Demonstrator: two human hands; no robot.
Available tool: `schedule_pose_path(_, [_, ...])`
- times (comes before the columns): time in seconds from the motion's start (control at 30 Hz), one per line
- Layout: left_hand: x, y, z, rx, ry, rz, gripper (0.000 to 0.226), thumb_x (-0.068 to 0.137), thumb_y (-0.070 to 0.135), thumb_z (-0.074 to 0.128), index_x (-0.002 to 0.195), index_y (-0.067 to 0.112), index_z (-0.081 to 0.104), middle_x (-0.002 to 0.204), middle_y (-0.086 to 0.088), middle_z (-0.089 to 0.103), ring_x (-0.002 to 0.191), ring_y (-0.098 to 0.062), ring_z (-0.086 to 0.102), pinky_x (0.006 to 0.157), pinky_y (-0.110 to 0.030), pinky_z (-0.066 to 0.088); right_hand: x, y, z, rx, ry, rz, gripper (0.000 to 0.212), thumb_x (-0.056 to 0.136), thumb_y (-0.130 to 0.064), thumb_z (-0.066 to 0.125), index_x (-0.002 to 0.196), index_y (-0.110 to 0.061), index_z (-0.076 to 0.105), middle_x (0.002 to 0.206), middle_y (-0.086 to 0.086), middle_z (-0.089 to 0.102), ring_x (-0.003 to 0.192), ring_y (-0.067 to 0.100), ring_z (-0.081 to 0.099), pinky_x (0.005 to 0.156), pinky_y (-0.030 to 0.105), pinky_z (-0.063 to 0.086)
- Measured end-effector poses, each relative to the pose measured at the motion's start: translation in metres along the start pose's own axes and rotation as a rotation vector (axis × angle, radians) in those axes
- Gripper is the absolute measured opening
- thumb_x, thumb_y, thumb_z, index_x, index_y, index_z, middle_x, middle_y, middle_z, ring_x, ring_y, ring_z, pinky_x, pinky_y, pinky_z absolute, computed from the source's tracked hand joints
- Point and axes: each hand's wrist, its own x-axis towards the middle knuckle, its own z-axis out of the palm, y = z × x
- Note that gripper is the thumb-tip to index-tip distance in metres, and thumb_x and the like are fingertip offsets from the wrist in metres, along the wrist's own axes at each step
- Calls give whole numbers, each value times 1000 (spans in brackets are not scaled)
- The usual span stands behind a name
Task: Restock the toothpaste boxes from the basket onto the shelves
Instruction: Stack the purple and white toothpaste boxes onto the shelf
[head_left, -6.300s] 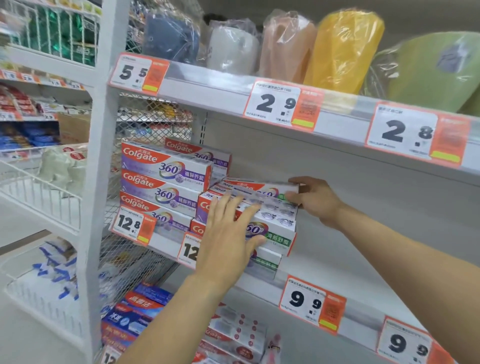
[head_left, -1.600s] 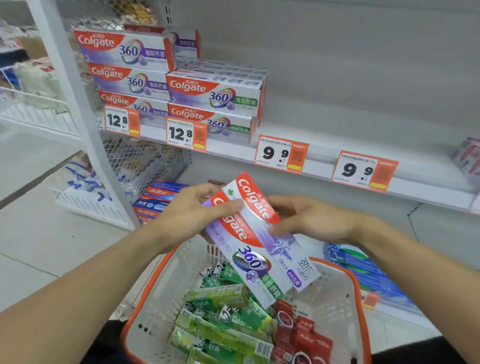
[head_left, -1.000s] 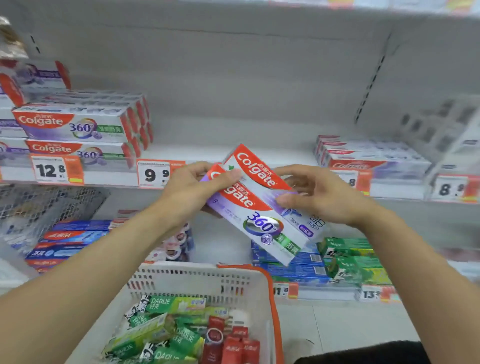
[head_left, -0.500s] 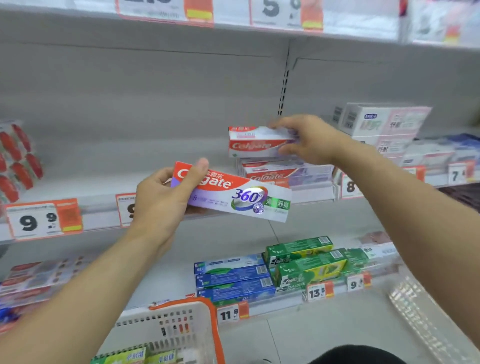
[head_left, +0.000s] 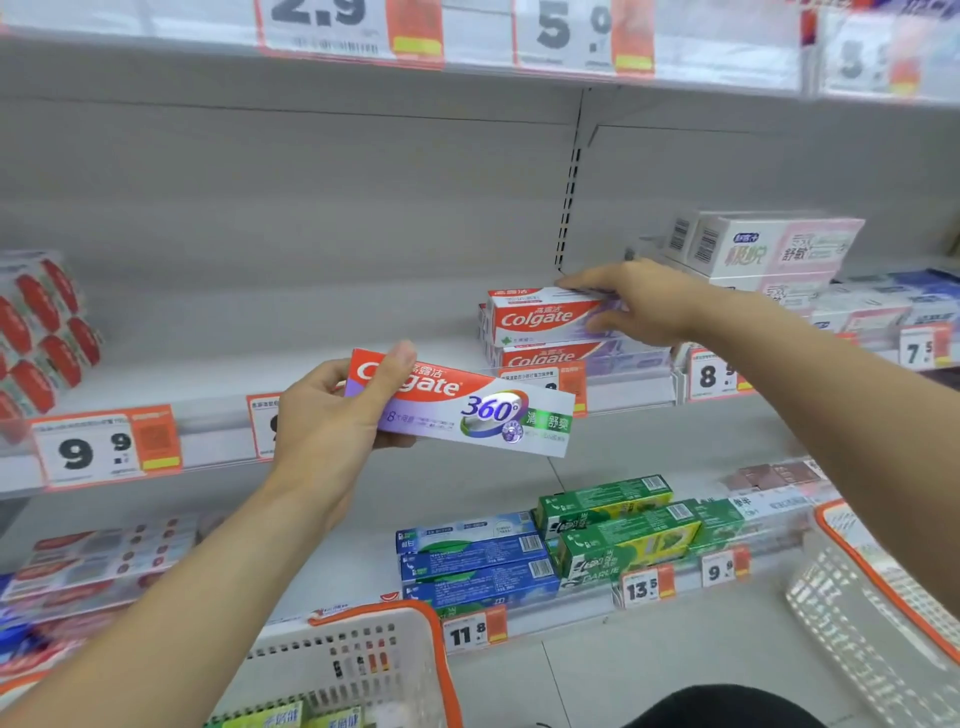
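Note:
My left hand (head_left: 332, 415) grips a purple and red Colgate 360 box (head_left: 467, 413) by its left end, level, in front of the middle shelf (head_left: 208, 441). My right hand (head_left: 639, 301) holds a red and white Colgate box (head_left: 540, 314) by its right end; it rests on top of another Colgate box (head_left: 545, 358) on that shelf. The white basket with an orange rim (head_left: 374, 660) is at the bottom centre, with green boxes showing inside.
Pink and white boxes (head_left: 769, 247) are stacked right of my right hand. Blue boxes (head_left: 472, 561) and green boxes (head_left: 623, 530) sit on the lower shelf. Red-capped boxes (head_left: 41, 332) stand at the far left. A second basket (head_left: 883, 613) is at the right edge.
The two boxes held together over the basket were split between the hands. My right hand carried its box up and set it down onto the Colgate stack.

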Motion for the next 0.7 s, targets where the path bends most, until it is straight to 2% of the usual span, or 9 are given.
schedule_pose_path(0.07, [-2, 4, -1, -34, -4, -7, 61, 65, 51, 77, 104, 5, 69, 91, -9, 77, 78, -23, 76, 71, -44, 62, -1, -2, 0, -62, -24, 7, 59, 97, -14, 62, 151, -25, 42, 147, 0, 53, 130, 27, 53, 106, 37, 40])
schedule_pose_path(0.13, [-4, 10, -4, -72, -7, -3, 63, 63, 50, 79, 103, 3, 69, 93, -12, 77, 82, -27, 76, 71, -47, 62, -5, -12, -2, -120, 69, -3, 59, 97, -20, 62, 151, -26, 40, 151, 3, 46, 135, 29, 47, 111, 42, 37])
schedule_pose_path(0.23, [-6, 15, -18, -103, -5, -7, 68, 57, 54, 80, 101, 3, 71, 95, -14, 76, 89, -32, 75, 72, -49, 62, -18, -56, -4, 137, 316, -152, 38, 99, -30, 60, 136, -22, 59, 125, -1, 63, 114, 17, 61, 104, 39, 48])
schedule_pose_path(0.27, [-6, 17, -24, -108, -5, -9, 65, 58, 54, 80, 99, 4, 72, 95, -14, 77, 91, -33, 74, 74, -50, 62, -23, -76, -5, 293, 278, -181, 32, 99, -33, 58, 128, -21, 64, 117, -4, 68, 107, 13, 65, 99, 39, 51])
schedule_pose_path(0.33, [-8, 22, -39, -135, 0, -22, 52, 65, 49, 79, 92, 5, 72, 93, -15, 77, 89, -33, 74, 72, -50, 62, -30, -110, -5, 508, 46, -198, 35, 96, -45, 58, 124, -25, 67, 112, -7, 72, 103, 11, 69, 96, 41, 54])
schedule_pose_path(0.43, [-12, 32, -68, -182, 15, -38, 40, 72, 41, 75, 88, 4, 70, 86, -14, 76, 76, -26, 74, 59, -37, 61, -30, -142, -2, 543, -190, -199, 51, 77, -58, 69, 123, -36, 65, 117, -9, 70, 100, 14, 70, 81, 35, 59])
schedule_pose_path(0.53, [-19, 39, -109, -107, 11, 1, 47, 72, 45, 75, 94, 3, 71, 88, -15, 76, 75, -25, 74, 58, -31, 59, -24, -166, 2, 644, -340, -163, 52, 73, -38, 83, 121, -33, 66, 118, 2, 67, 89, 27, 72, 63, 23, 54])
schedule_pose_path(0.63, [-23, 51, -155, -90, 40, 52, 39, 69, 46, 73, 82, 10, 68, 73, -8, 73, 60, -18, 67, 48, -27, 52, -14, -201, 8, 783, -497, -272, 57, 75, -12, 86, 126, -22, 64, 114, 10, 71, 104, 40, 66, 73, 36, 59])
schedule_pose_path(0.7, [-24, 59, -185, -134, 99, 103, 33, 70, 44, 73, 73, 13, 64, 61, -5, 66, 51, -17, 61, 42, -25, 46, -4, -231, 14, 900, -482, -346, 58, 72, -3, 85, 125, -15, 64, 115, 16, 70, 109, 35, 66, 82, 43, 58])
